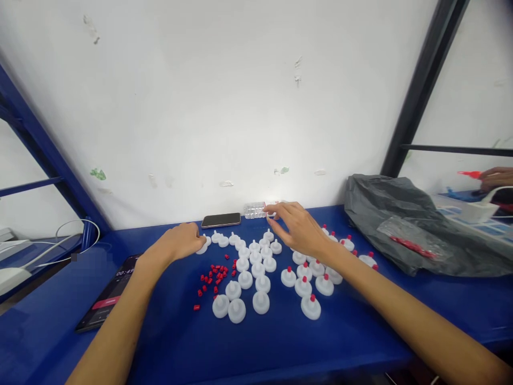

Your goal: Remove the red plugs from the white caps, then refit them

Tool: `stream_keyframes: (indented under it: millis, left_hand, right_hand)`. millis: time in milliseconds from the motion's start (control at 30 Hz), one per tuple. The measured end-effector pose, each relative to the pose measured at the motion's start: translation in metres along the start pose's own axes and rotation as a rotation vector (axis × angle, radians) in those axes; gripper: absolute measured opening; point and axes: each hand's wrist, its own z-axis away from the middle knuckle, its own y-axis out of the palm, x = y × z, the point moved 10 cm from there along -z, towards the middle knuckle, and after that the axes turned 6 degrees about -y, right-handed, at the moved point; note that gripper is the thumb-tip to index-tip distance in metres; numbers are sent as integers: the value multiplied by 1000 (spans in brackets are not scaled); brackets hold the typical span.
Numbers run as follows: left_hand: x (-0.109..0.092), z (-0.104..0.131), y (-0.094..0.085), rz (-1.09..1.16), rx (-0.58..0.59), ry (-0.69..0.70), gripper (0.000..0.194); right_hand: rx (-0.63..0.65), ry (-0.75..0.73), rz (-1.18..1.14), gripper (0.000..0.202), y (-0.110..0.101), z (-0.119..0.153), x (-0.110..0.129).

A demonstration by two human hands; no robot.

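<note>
White nozzle caps (262, 283) stand in a loose group mid-table, their narrow tips pointing up without red pieces on them. My left hand (180, 241) is closed at the far left end of the group, its fingertips on a white nozzle cap (202, 247) that they partly cover. Over the right side of that group hovers my right hand (294, 227), thumb and forefinger apart with nothing visible between them. Small red tip caps (218, 275) lie scattered left of the white ones. To the right are white nozzle caps with red tips (310, 307), some hidden behind my right forearm.
A phone (110, 294) showing a timer lies at left, and another phone (221, 220) lies by the wall. Beside it is a clear plastic bottle (254, 210) on its side. A grey plastic bag (385, 224) fills the right. Another person's hand (497, 177) shows at far right.
</note>
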Motion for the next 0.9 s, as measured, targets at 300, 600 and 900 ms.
stream_keyframes:
  millis: [300, 600, 900]
  left_hand:
    - [10, -5, 15, -27, 18, -88, 35]
    - [-2, 53, -53, -18, -265, -87, 50]
    - [-28, 156, -31, 145, -349, 123, 67]
  right_hand:
    - [75, 46, 11, 22, 6, -2, -2]
    - [397, 259, -65, 22, -39, 25, 10]
    - [545, 531, -33, 16, -12, 63, 16]
